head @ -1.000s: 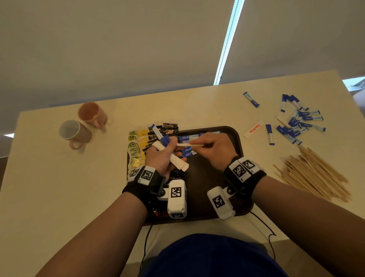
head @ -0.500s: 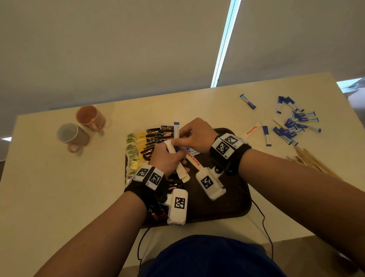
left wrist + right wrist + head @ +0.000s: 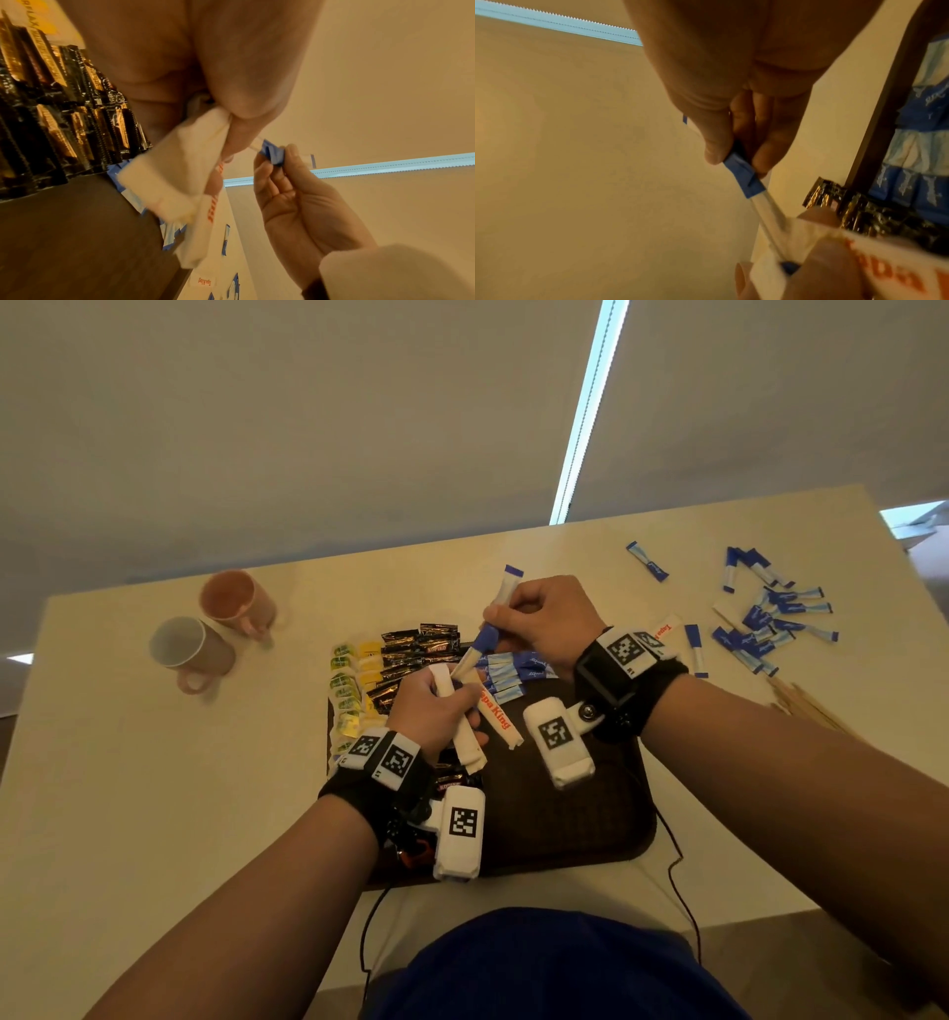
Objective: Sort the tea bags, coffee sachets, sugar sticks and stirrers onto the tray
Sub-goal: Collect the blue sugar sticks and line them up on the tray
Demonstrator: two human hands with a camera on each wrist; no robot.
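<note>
My left hand (image 3: 452, 695) grips a bundle of white sugar sticks (image 3: 464, 737) with red print over the left part of the dark brown tray (image 3: 565, 819). My right hand (image 3: 500, 618) pinches a blue-and-white sugar stick (image 3: 482, 642) near its middle; the stick's lower end still sits in the left fist. The right wrist view shows thumb and fingers closed on the blue band (image 3: 741, 174). Yellow-green tea bags (image 3: 349, 685), black coffee sachets (image 3: 421, 644) and a row of blue sticks (image 3: 508, 670) lie along the tray's far side.
Several loose blue sugar sticks (image 3: 770, 618) lie on the table at the far right, with a pile of wooden stirrers (image 3: 806, 706) nearer. A white sachet (image 3: 667, 629) lies by my right wrist. Two mugs (image 3: 236, 603) (image 3: 190, 649) stand at the far left.
My right hand has moved left and away from me, over the tray's far edge, drawing the blue stick up out of the left hand's bundle. The left hand has stayed in place.
</note>
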